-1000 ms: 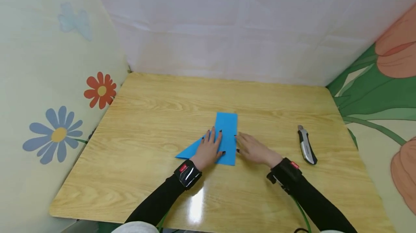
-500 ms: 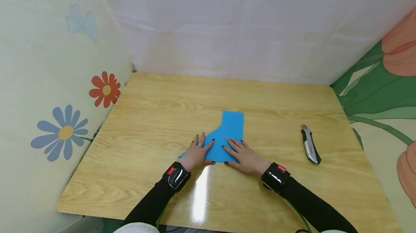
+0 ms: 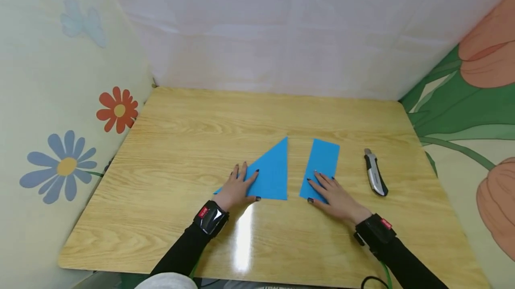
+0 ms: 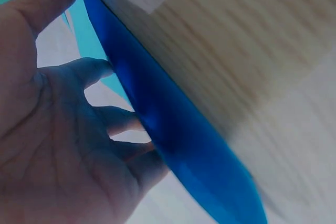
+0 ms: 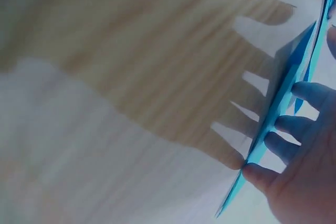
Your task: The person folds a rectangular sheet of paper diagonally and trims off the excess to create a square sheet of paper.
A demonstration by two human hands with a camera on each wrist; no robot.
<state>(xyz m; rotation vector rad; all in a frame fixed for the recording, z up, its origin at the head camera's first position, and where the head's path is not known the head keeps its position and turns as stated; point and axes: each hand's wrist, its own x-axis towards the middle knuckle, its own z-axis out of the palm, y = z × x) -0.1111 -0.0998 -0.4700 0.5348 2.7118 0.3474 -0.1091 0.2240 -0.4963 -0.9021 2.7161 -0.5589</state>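
In the head view a blue paper triangle (image 3: pixel 272 175) lies on the wooden table, its long slanted edge facing the upper left. My left hand (image 3: pixel 235 188) rests on its left part with fingers spread, covering that corner. To the right, apart from the triangle, lies a blue paper strip (image 3: pixel 323 157), slightly tilted. My right hand (image 3: pixel 334 197) presses on the strip's lower end, fingers extended. The left wrist view shows the fingertips on the blue paper (image 4: pixel 173 129); in the right wrist view the fingertips touch the strip's surface (image 5: pixel 273 111) from one side.
A grey and black utility knife (image 3: pixel 376 173) lies on the table (image 3: pixel 225 119) to the right of the strip. A white cloth (image 3: pixel 257 34) hangs behind the table. Flower-printed cloth stands at both sides. A dark cable (image 3: pixel 372 278) shows near the front edge by the right forearm.
The strip, which overlapped the triangle before, has slid right under my right hand, uncovering the triangle's upright edge. My left hand has moved from the strip down and left onto the triangle.
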